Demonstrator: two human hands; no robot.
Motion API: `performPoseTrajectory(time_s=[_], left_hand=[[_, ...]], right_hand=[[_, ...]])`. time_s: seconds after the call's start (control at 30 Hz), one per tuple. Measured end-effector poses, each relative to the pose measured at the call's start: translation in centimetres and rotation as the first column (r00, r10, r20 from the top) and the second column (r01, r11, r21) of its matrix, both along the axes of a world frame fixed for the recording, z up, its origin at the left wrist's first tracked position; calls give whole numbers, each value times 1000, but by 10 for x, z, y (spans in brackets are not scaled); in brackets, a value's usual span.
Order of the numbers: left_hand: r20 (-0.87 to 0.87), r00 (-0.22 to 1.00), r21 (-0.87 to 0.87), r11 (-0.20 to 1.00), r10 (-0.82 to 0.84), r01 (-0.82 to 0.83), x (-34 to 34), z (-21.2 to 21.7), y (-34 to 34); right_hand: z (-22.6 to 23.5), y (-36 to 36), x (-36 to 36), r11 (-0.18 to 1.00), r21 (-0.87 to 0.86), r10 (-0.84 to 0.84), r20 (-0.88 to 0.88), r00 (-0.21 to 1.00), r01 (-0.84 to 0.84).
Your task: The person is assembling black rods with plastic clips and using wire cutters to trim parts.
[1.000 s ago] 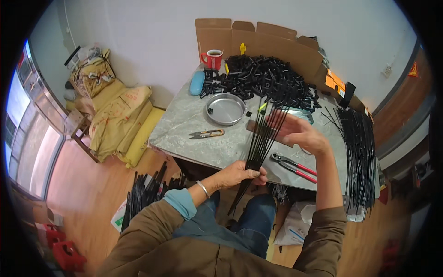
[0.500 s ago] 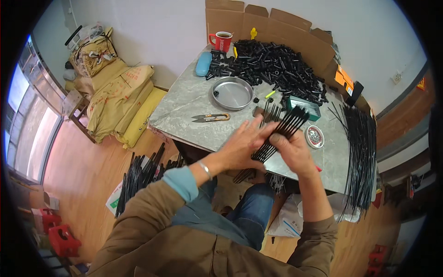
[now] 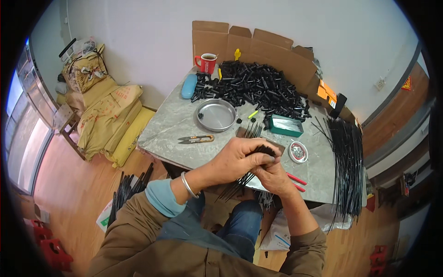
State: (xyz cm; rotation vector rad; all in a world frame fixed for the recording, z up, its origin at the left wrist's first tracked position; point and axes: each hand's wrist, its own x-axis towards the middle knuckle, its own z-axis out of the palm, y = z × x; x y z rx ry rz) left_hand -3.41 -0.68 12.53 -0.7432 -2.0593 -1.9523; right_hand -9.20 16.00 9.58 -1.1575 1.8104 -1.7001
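Above the table's front edge, a bundle of thin black rods (image 3: pixel 265 149) is gripped between my two hands. My left hand (image 3: pixel 240 159) is wrapped round it from the left, thumb across the front. My right hand (image 3: pixel 273 176) closes on the same bundle from below right, touching the left. Fingers hide most of the bundle's length. More thin rods (image 3: pixel 234 185) slant out below my left hand, and others (image 3: pixel 252 131) show just beyond it. Close by my right hand lie red handles (image 3: pixel 297 178) of a tool whose head is hidden.
Black tubular parts (image 3: pixel 263 87) form a heap at the back. A round metal pan (image 3: pixel 217 115), thread snips (image 3: pixel 196 139), a green box (image 3: pixel 286 125), a small white dish (image 3: pixel 298 152) and a red mug (image 3: pixel 206 63) stand around. Long black strands (image 3: pixel 345 166) hang over the right edge.
Both hands have drawn nearer to me and left, and the bundle has turned end-up between them. The red handles now show more fully. The view has shifted slightly.
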Motion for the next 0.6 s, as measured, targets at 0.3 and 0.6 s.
performPoseTrajectory(time_s=[0.3, 0.6], left_hand=[[-16, 995, 47, 994, 103, -102, 2, -1, 10], [-49, 991, 4, 992, 127, -127, 1, -2, 6]], right_hand=[[-27, 41, -198, 516, 328, -552, -579, 600, 791], [-52, 25, -228, 361, 319, -99, -921, 376, 876]])
